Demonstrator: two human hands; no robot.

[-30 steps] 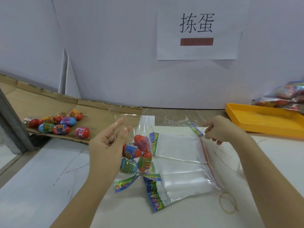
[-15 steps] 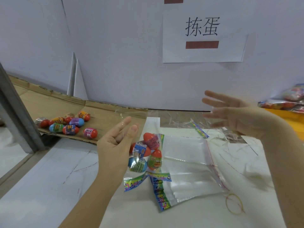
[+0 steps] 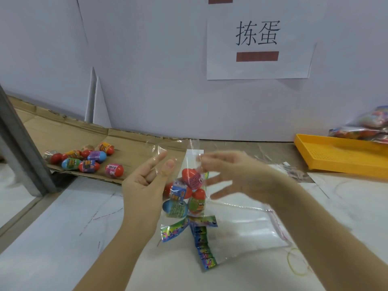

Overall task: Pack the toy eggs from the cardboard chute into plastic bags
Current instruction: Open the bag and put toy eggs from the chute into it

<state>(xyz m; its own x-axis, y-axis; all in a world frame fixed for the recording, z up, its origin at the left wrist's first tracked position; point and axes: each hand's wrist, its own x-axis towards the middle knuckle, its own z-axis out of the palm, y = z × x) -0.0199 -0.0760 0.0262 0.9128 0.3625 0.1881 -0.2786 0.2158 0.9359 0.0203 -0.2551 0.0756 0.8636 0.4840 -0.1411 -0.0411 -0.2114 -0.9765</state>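
A clear plastic bag [image 3: 190, 156] hangs upright over the table with several toy eggs [image 3: 184, 196] in its bottom. My left hand [image 3: 147, 183] pinches the film at the bag's left upper edge between thumb and fingers. My right hand [image 3: 228, 175] is blurred, its fingers spread, at the bag's right upper edge; whether it touches the film is unclear. Several more toy eggs [image 3: 90, 162] lie at the low end of the cardboard chute [image 3: 136, 150] on the left.
A stack of flat bags [image 3: 247, 229] with coloured header strips lies under the hanging bag. A yellow rubber band [image 3: 297, 263] lies at the right front. A yellow tray [image 3: 336, 158] and filled bags [image 3: 369, 127] are at the far right; a grey metal post [image 3: 21, 148] stands left.
My right hand left the table's right side, rose with fingers spread, then swung left to the bag's mouth. My left hand kept the bag up.
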